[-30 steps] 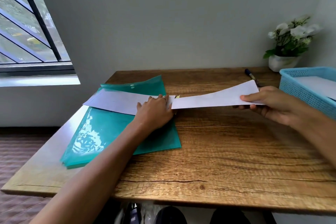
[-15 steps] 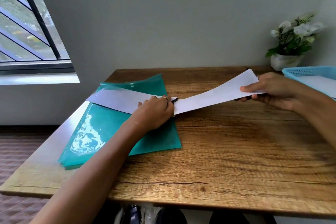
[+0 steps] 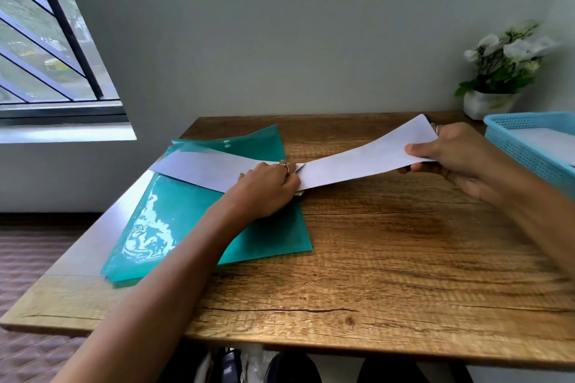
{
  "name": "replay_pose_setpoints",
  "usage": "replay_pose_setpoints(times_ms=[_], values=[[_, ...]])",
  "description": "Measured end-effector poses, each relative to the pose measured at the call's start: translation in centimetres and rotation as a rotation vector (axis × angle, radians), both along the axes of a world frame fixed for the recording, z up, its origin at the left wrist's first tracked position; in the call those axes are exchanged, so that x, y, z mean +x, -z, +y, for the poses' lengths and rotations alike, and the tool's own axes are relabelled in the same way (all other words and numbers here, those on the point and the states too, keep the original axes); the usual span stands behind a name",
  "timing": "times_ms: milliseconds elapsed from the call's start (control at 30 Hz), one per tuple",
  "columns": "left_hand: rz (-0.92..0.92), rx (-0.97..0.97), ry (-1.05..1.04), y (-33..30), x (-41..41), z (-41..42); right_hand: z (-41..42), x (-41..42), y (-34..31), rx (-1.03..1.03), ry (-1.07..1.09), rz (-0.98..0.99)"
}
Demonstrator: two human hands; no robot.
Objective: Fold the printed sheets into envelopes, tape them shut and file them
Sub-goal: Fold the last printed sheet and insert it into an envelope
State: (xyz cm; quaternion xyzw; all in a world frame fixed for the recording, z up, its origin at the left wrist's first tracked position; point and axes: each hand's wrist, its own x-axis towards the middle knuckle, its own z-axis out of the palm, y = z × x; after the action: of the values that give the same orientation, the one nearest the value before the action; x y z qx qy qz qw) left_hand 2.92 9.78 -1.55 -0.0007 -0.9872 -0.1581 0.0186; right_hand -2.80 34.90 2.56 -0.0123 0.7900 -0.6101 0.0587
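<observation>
While loosely stacked, white sheets (image 3: 547,141) inside blue basket (image 3: 513,146).

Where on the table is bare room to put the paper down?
Bare wood lies between the green folder and the table's right edge, from the near edge up to the raised paper. Crowded: the left half under the folder and left hand, and the far right corner with basket and plant.
</observation>
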Motion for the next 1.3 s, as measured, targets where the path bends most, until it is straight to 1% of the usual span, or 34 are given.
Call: replay_pose_setpoints(times_ms=[167,233,333,367,433,533,600,667,867,1033,1133,1233,1300], values=[[-0.042,-0.016,-0.017,0.3,-0.1,0.2,-1.2,2.3,0.5,0.009,0.029,0.042],[-0.050,0.011,-0.008,0.0,0.1,0.3,-1.8,3.0,0.8,-0.015,0.004,0.048],[-0.078,0.078,0.017,-1.7,0.8,-0.1,-2.4,3.5,1.3,-0.053,-0.042,-0.001],[-0.131,0.049,0.028,-2.6,1.0,-0.5,-2.5,3.5,1.5,-0.072,-0.046,-0.022],[-0.254,-0.098,0.058,-4.4,1.0,-1.7,-2.4,3.1,2.0,-0.137,-0.029,-0.088],[-0.342,-0.282,0.096,-5.5,-0.2,-3.3,-2.2,2.6,2.6,-0.268,-0.007,-0.200],[-0.409,-0.303,0.109,-5.5,-1.2,-3.6,-2.0,2.4,2.9,-0.302,-0.013,-0.234],[-0.437,-0.281,0.122,-5.3,-1.6,-3.5,-1.9,2.4,3.0,-0.314,-0.025,-0.239],[-0.300,-0.224,0.190,-3.8,-2.5,-4.1,-1.5,2.4,2.9,-0.361,-0.023,-0.263],[-0.090,-0.241,0.183,-3.8,-2.5,-3.7,-1.3,2.2,2.4,-0.333,0.011,-0.206],[-0.007,-0.322,0.160,-3.9,-2.0,-2.1,-1.2,2.2,2.2,-0.269,0.002,-0.155],[0.126,-0.418,0.203,-3.7,-1.6,-0.6,-1.0,2.4,2.0,-0.224,-0.007,-0.099],[0.205,-0.464,0.234,-3.6,-1.6,0.2,-0.9,2.4,2.0,-0.232,-0.018,-0.077]])
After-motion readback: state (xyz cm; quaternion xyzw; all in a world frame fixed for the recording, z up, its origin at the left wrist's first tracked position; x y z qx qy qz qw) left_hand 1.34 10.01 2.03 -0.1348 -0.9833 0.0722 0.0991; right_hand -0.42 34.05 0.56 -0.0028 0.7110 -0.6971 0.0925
